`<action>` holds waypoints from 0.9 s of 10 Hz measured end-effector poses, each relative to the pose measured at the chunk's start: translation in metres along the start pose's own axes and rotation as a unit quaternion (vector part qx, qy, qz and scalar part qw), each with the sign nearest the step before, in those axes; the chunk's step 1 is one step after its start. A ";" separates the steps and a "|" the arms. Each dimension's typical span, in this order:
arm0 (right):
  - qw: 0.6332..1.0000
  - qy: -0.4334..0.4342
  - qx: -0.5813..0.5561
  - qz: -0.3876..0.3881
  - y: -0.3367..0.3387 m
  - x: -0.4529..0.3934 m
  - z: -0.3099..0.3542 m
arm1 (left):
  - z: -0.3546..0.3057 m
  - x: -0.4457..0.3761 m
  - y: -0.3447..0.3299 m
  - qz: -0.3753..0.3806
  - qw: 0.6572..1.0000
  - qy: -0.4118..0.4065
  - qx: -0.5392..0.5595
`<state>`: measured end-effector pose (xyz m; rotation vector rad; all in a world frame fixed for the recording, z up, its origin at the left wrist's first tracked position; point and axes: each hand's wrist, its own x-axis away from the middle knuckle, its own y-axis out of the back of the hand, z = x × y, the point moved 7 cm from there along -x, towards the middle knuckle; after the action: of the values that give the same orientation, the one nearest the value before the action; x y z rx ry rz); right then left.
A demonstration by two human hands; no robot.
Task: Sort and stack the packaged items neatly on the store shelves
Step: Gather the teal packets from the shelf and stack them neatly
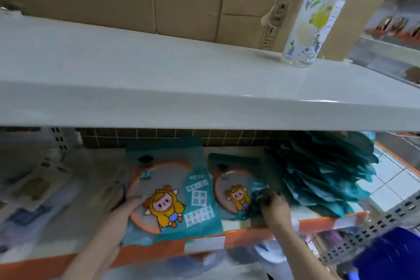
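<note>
On the lower shelf [238, 233], near its front edge, the left hand [127, 208] lies flat-fingered on 1 teal packet [172, 191] while the right hand [272, 204] pinches a 2nd packet [236, 188], apparently mid-straightening; stacking them likely comes next.

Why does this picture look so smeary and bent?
Head view: motion blur smears the hands, the bottle and the bags at left; the wide lens bows the upper shelf; its front edge shows soft glare; only the near packet reads fairly clearly.
</note>
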<state>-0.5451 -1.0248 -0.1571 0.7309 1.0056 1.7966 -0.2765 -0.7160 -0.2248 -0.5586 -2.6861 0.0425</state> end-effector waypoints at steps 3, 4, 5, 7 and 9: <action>0.992 0.089 -0.092 0.005 0.012 -0.011 -0.021 | -0.037 0.071 -0.164 0.071 0.997 -0.023 -0.030; 0.976 0.047 -0.212 0.027 0.016 -0.011 -0.034 | -0.020 0.058 -0.198 0.055 0.990 -0.025 -0.130; 0.970 0.065 -0.231 0.047 0.018 -0.008 -0.034 | -0.023 0.061 -0.212 -0.015 0.936 -0.115 -0.332; 0.988 0.109 -0.105 0.029 0.011 -0.006 -0.031 | -0.017 0.069 -0.220 0.013 0.793 -0.177 -0.583; 0.991 0.114 -0.072 0.010 0.014 -0.003 -0.024 | -0.025 0.085 -0.199 0.055 0.842 -0.202 -0.498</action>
<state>-0.5692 -1.0387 -0.1565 0.4553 1.0046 1.9788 -0.4132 -0.8672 -0.1485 -1.0815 -2.8931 -1.4178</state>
